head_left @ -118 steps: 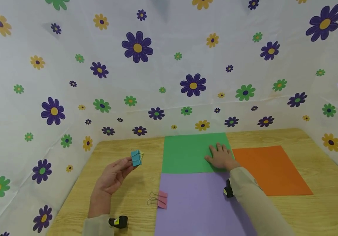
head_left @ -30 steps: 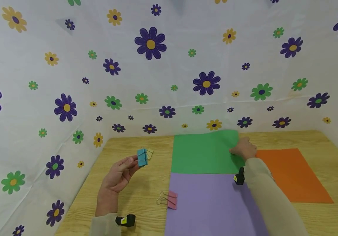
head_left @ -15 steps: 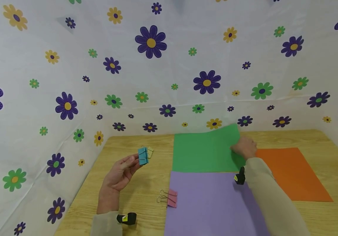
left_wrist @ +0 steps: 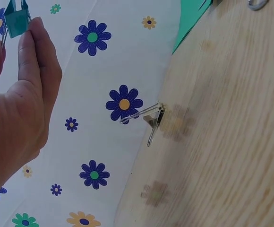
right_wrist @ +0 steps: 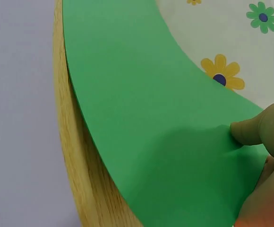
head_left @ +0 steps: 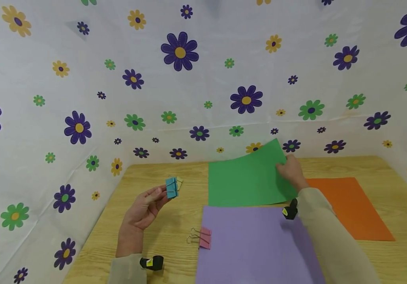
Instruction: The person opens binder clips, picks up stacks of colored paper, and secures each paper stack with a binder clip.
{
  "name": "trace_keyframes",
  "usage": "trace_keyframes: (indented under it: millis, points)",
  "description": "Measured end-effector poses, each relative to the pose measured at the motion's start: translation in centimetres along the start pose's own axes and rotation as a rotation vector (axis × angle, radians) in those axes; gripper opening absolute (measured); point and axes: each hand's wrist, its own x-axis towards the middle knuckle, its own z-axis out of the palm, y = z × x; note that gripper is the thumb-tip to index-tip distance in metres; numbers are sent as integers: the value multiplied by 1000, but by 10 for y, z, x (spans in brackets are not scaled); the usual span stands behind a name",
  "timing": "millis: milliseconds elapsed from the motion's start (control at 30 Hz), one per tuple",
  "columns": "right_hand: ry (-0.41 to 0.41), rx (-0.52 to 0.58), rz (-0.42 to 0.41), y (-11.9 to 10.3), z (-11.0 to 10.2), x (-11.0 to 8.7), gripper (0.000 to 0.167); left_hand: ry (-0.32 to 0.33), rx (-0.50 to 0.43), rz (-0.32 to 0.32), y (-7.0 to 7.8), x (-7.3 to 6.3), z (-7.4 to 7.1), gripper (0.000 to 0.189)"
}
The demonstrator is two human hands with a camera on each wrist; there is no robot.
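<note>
My left hand (head_left: 143, 209) holds a blue binder clip (head_left: 171, 187) up between thumb and fingers, over the left part of the table. My right hand (head_left: 293, 172) pinches the right edge of a green sheet (head_left: 240, 181), thumb on top and fingers underneath. The right side of that sheet curves up off the table, while its left side lies low. Nearer me is a purple sheet (head_left: 256, 244), with a pink binder clip (head_left: 205, 238) on its left edge. In the right wrist view, a strip of wood shows between the green sheet (right_wrist: 141, 104) and the purple one (right_wrist: 23, 118).
A pale yellow binder clip (head_left: 180, 183) stands on the table behind the blue one. On the right lies an orange sheet (head_left: 349, 209), partly behind my right arm. A white flower-printed curtain (head_left: 203, 79) encloses the wooden table (head_left: 167, 228) at the back and sides.
My right hand has gone from lying flat on the green sheet to pinching its right edge, which has risen and bent upward. My left hand keeps hold of the blue binder clip.
</note>
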Motion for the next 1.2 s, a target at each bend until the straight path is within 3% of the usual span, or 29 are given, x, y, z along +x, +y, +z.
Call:
trace_keyframes:
  millis: [600,967,1200]
  points:
    - [-25,78,-69,12,-19,-8,42,-15,-14,-8,-2,3,0,33]
    - [-96,109,-113,20,-23,-11,46,-10,-10,-11,-2,3,0,35]
    - [-50,69,-156,22,-24,-12,43,-22,-9,-9,-3,3,1,34]
